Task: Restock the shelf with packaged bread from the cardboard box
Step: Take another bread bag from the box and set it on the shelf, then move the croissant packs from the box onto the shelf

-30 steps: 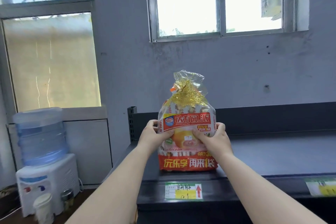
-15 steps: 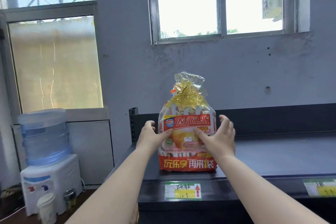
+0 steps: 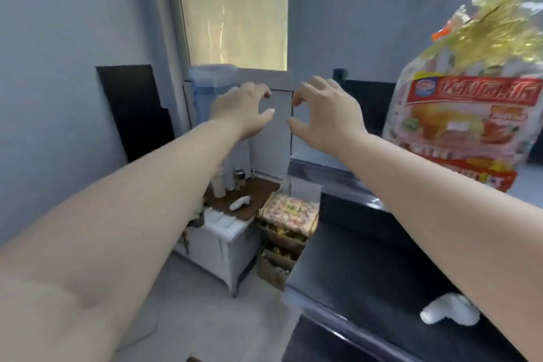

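Observation:
A clear bag of packaged bread (image 3: 467, 114) with a red label and gold tie stands upright on the dark shelf (image 3: 323, 169) at the right. My left hand (image 3: 244, 109) and my right hand (image 3: 326, 112) hang in the air left of the bag, fingers loosely curled, holding nothing. Down on the floor beside the shelf stands a cardboard box (image 3: 276, 258) with another bread package (image 3: 289, 213) lying on top of it.
A water dispenser (image 3: 211, 91) stands on a white cabinet (image 3: 223, 241) at the left wall, with a paper cup (image 3: 219, 186) and a small jar (image 3: 239, 181) beside it. A lower dark shelf level (image 3: 367, 279) runs along the right; something white (image 3: 449, 310) lies on it.
Both hands let go of the bread bag and drew away to its left. The view swung left and down, so the bag now stands at the right edge and the box shows.

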`<state>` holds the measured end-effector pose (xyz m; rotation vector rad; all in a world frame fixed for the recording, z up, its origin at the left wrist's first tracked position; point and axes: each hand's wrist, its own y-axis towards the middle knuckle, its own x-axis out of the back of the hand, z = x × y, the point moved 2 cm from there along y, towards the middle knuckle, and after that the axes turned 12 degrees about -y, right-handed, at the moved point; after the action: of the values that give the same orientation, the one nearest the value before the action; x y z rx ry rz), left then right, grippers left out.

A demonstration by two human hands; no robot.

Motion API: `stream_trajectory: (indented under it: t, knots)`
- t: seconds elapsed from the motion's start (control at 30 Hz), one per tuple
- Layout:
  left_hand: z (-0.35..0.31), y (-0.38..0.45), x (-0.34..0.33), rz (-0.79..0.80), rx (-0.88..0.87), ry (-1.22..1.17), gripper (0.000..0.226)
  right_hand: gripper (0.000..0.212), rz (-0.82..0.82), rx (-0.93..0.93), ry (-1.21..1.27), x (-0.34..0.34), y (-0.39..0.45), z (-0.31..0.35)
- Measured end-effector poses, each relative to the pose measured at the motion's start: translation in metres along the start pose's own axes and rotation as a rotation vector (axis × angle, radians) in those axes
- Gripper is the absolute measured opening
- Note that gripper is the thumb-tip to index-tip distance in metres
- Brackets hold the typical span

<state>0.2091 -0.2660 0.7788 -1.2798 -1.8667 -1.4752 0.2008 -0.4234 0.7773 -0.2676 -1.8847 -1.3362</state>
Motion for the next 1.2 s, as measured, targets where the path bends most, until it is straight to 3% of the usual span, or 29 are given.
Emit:
stream_trajectory:
  t: [0.17,0.47,0.87,1.2]
  knots:
    - [0.101,-0.081,0.016,0.064,0.275,0.234,0.040,0.032,0.201,0.169,0.165,-0.064,-0.002,0.103]
    - [0.236,-0.259,-0.018,0.218,0.815,0.242,0.038,0.037,0.636,0.577,0.300,-0.189,-0.081,0.252]
    - [0.383,-0.420,-0.132,0.329,1.348,-0.019,0.038,0.046,1.183,0.791,0.273,-0.358,-0.192,0.397]
    - [0.457,-0.563,-0.300,0.104,1.875,-0.536,0.038,0.042,1.548,0.764,0.211,-0.534,-0.317,0.485]
